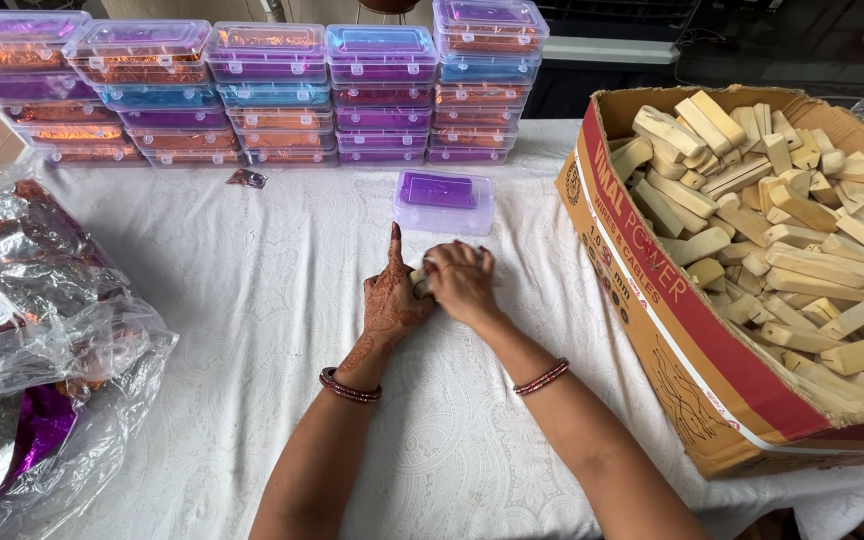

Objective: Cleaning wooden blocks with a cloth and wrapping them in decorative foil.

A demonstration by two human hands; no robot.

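A counter under a white patterned cloth fills the view in soft, even light. Behind its far edge stands a pale ledge and a dark, dim surface beyond it.

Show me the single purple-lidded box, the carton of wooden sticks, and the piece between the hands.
Purple-lidded box [442,192], head view: middle of its lid.
Cardboard carton [692,345], head view: its near side wall.
Pale piece [419,279], head view: the bit showing between both hands.
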